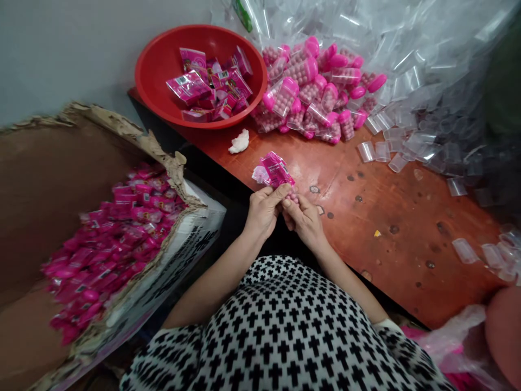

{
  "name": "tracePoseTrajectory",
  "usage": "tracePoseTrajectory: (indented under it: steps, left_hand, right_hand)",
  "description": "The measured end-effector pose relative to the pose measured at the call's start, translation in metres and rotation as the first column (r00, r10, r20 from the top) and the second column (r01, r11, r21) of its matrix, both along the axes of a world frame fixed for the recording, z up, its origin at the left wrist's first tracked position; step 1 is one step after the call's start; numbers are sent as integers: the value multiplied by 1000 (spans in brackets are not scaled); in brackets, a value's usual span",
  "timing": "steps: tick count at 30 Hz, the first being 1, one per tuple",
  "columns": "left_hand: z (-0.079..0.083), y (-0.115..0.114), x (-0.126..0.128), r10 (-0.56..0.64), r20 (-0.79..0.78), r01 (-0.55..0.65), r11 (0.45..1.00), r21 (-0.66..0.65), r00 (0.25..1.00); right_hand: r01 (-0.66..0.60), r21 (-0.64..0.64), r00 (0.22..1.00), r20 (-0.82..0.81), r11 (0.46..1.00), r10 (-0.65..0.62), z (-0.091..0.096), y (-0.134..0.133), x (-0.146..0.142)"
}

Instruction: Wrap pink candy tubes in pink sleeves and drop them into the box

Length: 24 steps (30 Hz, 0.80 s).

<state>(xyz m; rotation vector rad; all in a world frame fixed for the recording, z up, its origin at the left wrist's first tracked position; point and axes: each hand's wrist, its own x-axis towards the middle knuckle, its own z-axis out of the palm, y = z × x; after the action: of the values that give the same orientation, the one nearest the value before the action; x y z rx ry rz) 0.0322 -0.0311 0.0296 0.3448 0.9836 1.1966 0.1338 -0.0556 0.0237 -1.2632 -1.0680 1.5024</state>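
Observation:
Just over the table's near edge, my left hand and my right hand meet with fingers closed. A shiny pink printed wrapper sticks out beyond the left thumb, which presses on its lower end. Between the two thumbs show the pink balls of a small clear bottle, pinched by the right fingers. Hands cover much of the bottle, so I cannot tell how far the wrapper goes round it. A pale, crumpled purplish scrap lies against the wrapper's left side.
A red basin holds pink printed packets. Beside it are piled pink-capped bottles of balls. Clear plastic tubes spread over the right of the brown table. A torn cardboard box with many wrapped bottles stands left. White wad lies near the basin.

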Motion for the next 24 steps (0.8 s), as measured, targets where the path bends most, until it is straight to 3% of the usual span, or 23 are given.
tracePoseTrajectory:
  steps: [3, 6, 10, 14, 16, 19, 21, 24]
  left_hand:
    - [2, -2, -2, -71, -30, 72, 997, 14, 997]
    - [3, -1, -10, -189, -18, 189, 980, 54, 982]
    - [0, 0, -18, -301, 13, 299, 952, 57, 954]
    - [3, -3, -19, -365, 62, 361, 931, 58, 929]
    - [6, -3, -19, -348, 65, 345, 937, 51, 935]
    - [12, -2, -19, -220, 60, 219, 975, 21, 974]
    - [13, 0, -20, -147, 67, 145, 989, 20, 987]
    - [10, -1, -18, -147, 95, 145, 989, 22, 985]
  right_hand:
    - [-69, -123, 970, -240, 990, 38, 1, 1, 1]
    - [-100, -198, 931, -363, 975, 22, 4, 2, 1]
    - [-86, -207, 916, -402, 975, -5, 5, 4, 1]
    - [-126, -166, 929, -367, 978, 57, 3, 6, 3]
    - [-173, -145, 924, -367, 974, 109, 2, 6, 4]
    - [-199, -113, 907, -397, 974, 139, 3, 6, 5]
    - [-182, -95, 902, -413, 979, 127, 3, 5, 5]
    - [-116, -98, 908, -413, 988, 65, 2, 6, 3]
